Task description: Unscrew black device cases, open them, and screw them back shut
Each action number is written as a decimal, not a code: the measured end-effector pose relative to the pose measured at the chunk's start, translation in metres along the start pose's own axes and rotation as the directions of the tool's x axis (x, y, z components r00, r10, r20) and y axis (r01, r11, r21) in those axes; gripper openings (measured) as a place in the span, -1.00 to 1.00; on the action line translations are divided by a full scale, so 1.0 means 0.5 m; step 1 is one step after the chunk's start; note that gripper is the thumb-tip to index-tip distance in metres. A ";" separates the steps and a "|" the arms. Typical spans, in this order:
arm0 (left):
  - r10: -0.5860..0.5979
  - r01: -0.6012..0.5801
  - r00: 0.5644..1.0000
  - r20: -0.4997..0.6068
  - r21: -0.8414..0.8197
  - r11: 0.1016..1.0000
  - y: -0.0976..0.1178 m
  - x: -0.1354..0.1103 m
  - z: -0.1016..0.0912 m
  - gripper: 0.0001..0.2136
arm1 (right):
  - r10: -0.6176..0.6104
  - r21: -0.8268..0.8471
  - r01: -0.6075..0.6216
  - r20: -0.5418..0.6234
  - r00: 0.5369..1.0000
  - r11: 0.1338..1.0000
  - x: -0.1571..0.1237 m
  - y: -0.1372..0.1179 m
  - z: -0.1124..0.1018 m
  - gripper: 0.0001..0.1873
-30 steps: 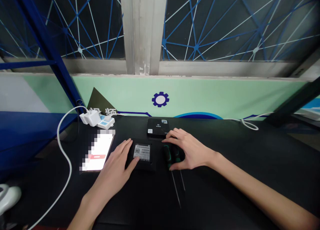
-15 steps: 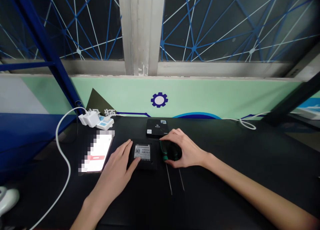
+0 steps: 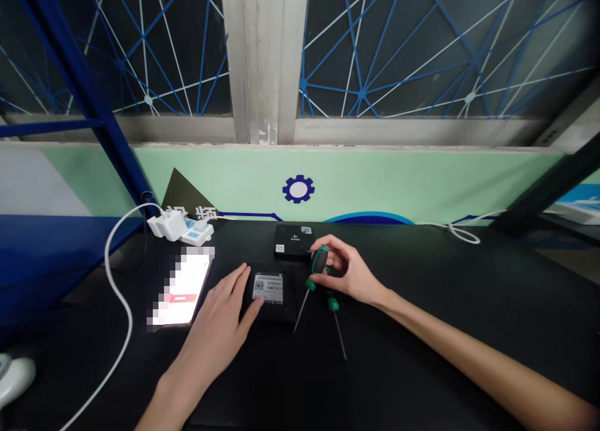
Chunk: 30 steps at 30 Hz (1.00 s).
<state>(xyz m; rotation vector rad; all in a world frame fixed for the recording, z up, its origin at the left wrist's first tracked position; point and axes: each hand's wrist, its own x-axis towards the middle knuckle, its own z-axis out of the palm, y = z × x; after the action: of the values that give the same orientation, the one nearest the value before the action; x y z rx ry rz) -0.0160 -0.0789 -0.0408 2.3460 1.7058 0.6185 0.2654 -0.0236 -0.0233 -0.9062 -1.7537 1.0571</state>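
Observation:
A flat black box [image 3: 288, 293] with a white printed label [image 3: 268, 288] lies on the desk. My left hand [image 3: 229, 306] rests along its left side, fingers stretched out and thumb touching the label's lower edge. Just right of the box, my right hand [image 3: 344, 268] pinches the handle of a black-and-green screwdriver [image 3: 319, 260], whose thin metal shaft slants down to the left, towards the box's lower right corner. A second green-handled screwdriver [image 3: 333, 304] lies beneath that hand, its shaft pointing towards me; most of its handle is hidden.
Behind the labelled box is another black box [image 3: 294, 239]. To the left lie a lit phone [image 3: 185, 287], a power strip [image 3: 197, 232] with a white charger [image 3: 169, 223], and a looping white cable [image 3: 122, 300]. A white object [image 3: 16, 375] sits at the left edge.
My right hand has taken up one of the two screwdrivers and tilted it, so its tip has swung left towards the labelled box. The other screwdriver and my left hand stay put.

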 end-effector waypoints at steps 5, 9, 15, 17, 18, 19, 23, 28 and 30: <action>-0.018 0.017 0.999 0.027 0.037 0.999 0.005 -0.001 -0.001 -0.40 | -0.029 0.080 0.052 -0.259 0.966 0.995 0.010 -0.005 -0.007 -0.58; 0.011 -0.013 1.000 0.021 0.072 0.997 0.008 0.001 0.002 -0.41 | -0.082 -0.004 0.091 -0.457 0.886 0.996 0.015 0.003 -0.011 -0.62; 0.042 -0.044 0.999 0.029 0.094 0.995 0.003 0.000 0.003 -0.43 | -0.181 -0.175 0.114 -0.440 0.879 0.978 0.011 0.014 -0.012 -0.66; 0.047 -0.050 0.998 0.034 0.096 0.994 0.003 -0.002 0.001 -0.46 | -0.221 -0.236 0.128 -0.426 0.878 0.963 0.009 0.012 -0.013 -0.67; 0.047 -0.051 0.998 0.042 0.099 0.994 0.003 -0.002 0.000 -0.46 | -0.237 -0.257 0.136 -0.417 0.877 0.957 0.008 0.011 -0.014 -0.68; 0.045 -0.051 0.998 0.053 0.102 0.993 0.003 -0.002 -0.001 -0.46 | -0.249 -0.273 0.143 -0.409 0.878 0.951 0.008 0.009 -0.015 -0.68; 0.053 -0.059 0.996 0.066 0.097 0.994 0.000 -0.002 -0.005 -0.48 | -0.279 -0.313 0.163 -0.373 0.885 0.936 0.007 0.000 -0.019 -0.70; 0.071 -0.076 0.995 0.065 0.088 0.993 -0.005 -0.001 -0.008 -0.49 | -0.310 -0.336 0.195 -0.337 0.889 0.922 0.012 -0.018 -0.016 -0.65; 0.062 -0.069 0.995 0.078 0.097 0.993 -0.003 0.001 -0.009 -0.48 | -0.276 -0.263 0.190 -0.346 0.897 0.946 0.017 -0.025 -0.009 -0.53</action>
<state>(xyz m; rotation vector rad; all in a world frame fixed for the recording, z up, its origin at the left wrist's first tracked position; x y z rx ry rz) -0.0191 -0.0784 -0.0374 2.4689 1.6700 0.4597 0.2648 -0.0193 -0.0081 -0.9352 -1.6185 0.4919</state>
